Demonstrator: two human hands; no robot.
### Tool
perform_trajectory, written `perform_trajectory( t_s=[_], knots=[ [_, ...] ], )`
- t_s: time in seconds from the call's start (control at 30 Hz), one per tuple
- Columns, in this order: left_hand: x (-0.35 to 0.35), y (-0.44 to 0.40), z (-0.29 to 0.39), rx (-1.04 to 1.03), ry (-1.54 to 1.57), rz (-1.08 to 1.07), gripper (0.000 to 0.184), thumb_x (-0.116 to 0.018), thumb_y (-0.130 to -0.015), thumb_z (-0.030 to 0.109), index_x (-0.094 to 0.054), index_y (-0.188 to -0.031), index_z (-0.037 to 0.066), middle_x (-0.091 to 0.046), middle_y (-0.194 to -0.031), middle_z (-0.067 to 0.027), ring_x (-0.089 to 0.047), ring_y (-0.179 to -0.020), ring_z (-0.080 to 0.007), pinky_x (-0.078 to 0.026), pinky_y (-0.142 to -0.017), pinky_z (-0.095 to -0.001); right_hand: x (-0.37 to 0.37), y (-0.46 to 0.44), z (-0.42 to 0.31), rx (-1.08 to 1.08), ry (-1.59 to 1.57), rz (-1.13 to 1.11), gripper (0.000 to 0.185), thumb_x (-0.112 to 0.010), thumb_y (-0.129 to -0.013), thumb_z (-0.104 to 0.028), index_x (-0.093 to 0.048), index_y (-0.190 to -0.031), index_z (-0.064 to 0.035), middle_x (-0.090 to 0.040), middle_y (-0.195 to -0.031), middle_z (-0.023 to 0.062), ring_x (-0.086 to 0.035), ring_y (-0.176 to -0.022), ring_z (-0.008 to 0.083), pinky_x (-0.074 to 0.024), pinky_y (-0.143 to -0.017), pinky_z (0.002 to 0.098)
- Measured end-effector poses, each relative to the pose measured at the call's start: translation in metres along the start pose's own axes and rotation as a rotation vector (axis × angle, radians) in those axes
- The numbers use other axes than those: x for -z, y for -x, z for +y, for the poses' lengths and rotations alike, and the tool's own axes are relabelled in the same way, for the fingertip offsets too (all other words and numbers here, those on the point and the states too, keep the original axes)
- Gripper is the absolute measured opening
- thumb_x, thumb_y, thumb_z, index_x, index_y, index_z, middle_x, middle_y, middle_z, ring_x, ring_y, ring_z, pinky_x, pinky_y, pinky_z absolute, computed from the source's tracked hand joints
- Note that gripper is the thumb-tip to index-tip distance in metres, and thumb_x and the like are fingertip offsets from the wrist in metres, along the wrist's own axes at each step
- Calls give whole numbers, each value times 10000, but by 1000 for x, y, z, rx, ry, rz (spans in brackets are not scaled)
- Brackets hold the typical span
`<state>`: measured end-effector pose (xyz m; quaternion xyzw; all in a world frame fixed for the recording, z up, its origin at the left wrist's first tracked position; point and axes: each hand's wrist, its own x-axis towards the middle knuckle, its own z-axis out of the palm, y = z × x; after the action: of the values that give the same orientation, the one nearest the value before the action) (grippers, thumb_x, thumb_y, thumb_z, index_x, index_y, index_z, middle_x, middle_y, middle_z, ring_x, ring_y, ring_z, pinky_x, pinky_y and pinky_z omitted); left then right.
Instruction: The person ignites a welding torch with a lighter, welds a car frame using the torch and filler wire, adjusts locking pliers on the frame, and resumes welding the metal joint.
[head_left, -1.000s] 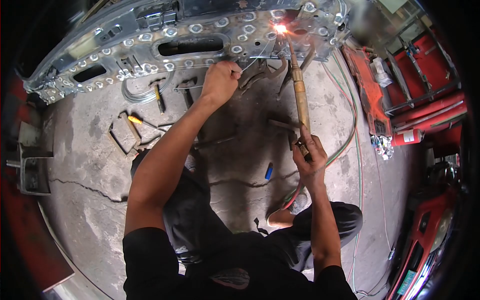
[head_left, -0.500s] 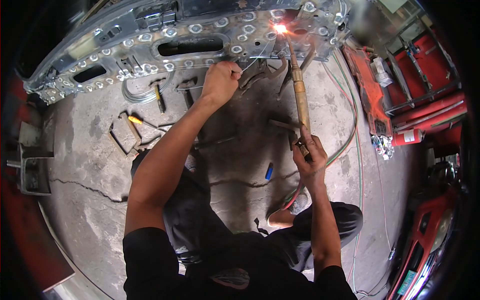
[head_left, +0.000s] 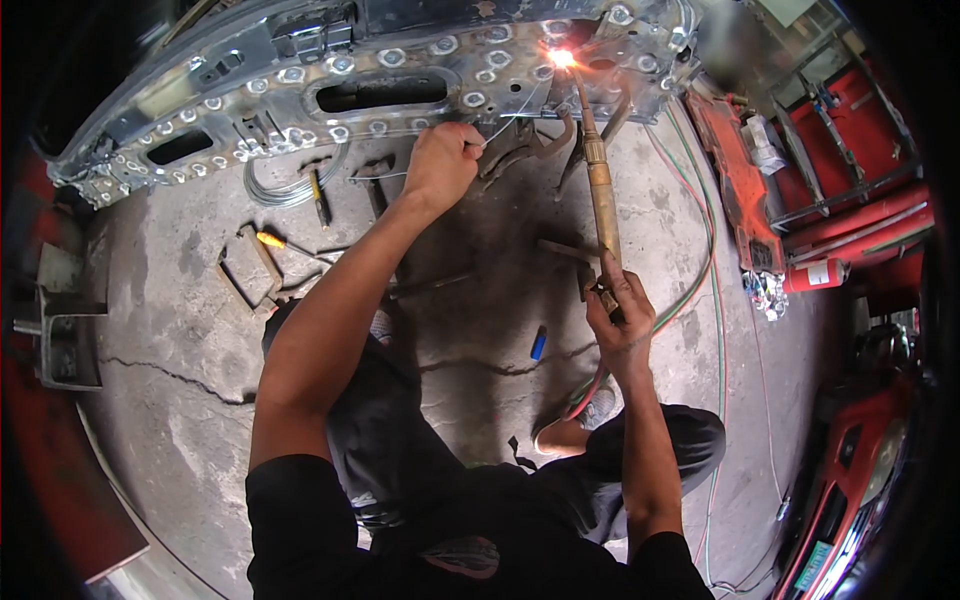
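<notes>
My right hand [head_left: 620, 303] is closed around the valve end of a brass gas welding torch [head_left: 600, 185]. The torch points up and away, and a bright orange glow [head_left: 563, 58] burns at its tip against a metal car panel [head_left: 420, 65]. Ring-shaped weld spots and oblong openings run along this panel. Pinched in my left hand [head_left: 445, 160] is a thin welding wire [head_left: 515, 117], which slants up toward the glow. The glare hides the wire's far end and the exact spot being heated.
On the concrete floor lie a wire coil [head_left: 290, 180], a hammer [head_left: 318, 195], a yellow-handled screwdriver [head_left: 285, 243] and a blue lighter [head_left: 539, 343]. Red and green hoses [head_left: 715, 270] trail along the right. A fire extinguisher [head_left: 815, 274] and a red car front [head_left: 850, 470] are farther right.
The glow at the torch tip looks slightly brighter and wider. Both hands hold nearly the same positions.
</notes>
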<state>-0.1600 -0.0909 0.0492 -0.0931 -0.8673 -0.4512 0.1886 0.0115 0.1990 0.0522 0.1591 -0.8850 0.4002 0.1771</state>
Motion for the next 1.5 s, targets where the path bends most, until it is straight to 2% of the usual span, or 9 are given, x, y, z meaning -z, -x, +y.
perform_trajectory(
  t_s=[0.8,1.5],
  knots=[
    [0,-1,4,26,3,-11,161,-636,-857,37,-778,-932,40,-725,-911,-234,-711,-911,-426,-556,-838,-461,0,0,2,10,15,6,628,-733,-868,61,-613,-1471,-66,-681,-1069,151,-720,-897,239,-579,-798,342],
    [-1,-7,1,-24,16,-48,130,-672,-866,50,-785,-928,37,-733,-887,-221,-714,-897,-423,-556,-833,-469,-2,2,4,2,8,16,589,-733,-875,56,-624,-1447,-29,-689,-1068,165,-723,-886,243,-578,-785,340]
  ],
)
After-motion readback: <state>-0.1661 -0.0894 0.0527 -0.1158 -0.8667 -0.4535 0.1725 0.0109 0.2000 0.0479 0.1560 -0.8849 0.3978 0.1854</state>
